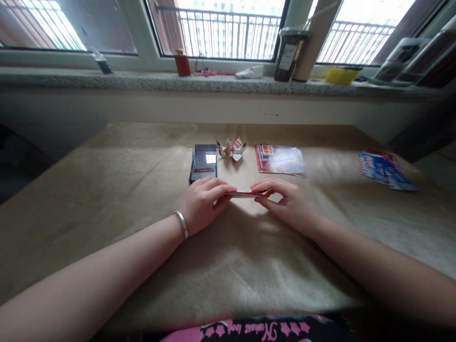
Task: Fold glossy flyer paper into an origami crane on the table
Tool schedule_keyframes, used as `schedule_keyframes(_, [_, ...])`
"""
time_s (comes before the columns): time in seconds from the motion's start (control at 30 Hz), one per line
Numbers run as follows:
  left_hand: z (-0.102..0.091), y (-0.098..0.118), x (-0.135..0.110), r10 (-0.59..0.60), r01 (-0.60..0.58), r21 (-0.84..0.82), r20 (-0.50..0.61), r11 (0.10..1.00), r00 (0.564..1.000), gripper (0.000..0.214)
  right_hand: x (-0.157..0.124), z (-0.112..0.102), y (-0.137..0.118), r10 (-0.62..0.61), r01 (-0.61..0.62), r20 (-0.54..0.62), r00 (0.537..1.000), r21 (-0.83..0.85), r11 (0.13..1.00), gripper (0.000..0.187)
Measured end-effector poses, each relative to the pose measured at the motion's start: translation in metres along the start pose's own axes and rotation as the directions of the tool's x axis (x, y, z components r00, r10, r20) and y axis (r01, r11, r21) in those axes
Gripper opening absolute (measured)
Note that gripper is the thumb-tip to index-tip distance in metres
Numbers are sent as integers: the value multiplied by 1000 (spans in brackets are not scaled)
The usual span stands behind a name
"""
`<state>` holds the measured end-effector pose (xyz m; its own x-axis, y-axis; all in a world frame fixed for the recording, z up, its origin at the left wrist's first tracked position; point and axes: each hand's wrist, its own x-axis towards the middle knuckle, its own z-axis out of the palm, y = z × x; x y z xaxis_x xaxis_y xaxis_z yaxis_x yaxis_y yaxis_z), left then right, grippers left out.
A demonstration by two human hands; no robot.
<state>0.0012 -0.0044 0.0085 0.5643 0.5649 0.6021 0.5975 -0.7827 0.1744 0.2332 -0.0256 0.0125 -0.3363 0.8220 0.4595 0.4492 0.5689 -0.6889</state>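
A small folded piece of printed paper (pixel 246 193), red and white, is held flat just above the table between both hands. My left hand (pixel 204 202), with a silver bangle on the wrist, pinches its left end. My right hand (pixel 285 202) pinches its right end with thumb and fingers closed. Just behind the hands lies a dark phone (pixel 204 165) with its screen lit. A finished folded paper figure (pixel 232 148) stands beyond the phone.
A stack of printed leaflets (pixel 280 159) lies behind my right hand, and another leaflet (pixel 384 169) lies far right. The table (pixel 107 199) has a beige cover. The windowsill (pixel 142 81) holds a red cup (pixel 182 64), a dark jar (pixel 288 57) and a yellow container (pixel 342 75).
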Motion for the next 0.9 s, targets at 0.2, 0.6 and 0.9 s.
schedule_keyframes(0.2, [4, -5, -2, -66, 63, -79, -30, 995, 997, 21, 23, -7, -11, -102, 102, -25, 994, 4, 995, 5])
schedule_keyframes(0.6, [-6, -1, -3, -66, 59, -103, -67, 993, 996, 41, 36, -6, -19, -288, 245, -107, 952, -301, 922, 8])
schedule_keyframes(0.9, [-20, 17, 26, -68, 50, -280, -56, 959, 996, 24, 31, -4, -15, -358, 308, -32, 933, -445, 841, 10])
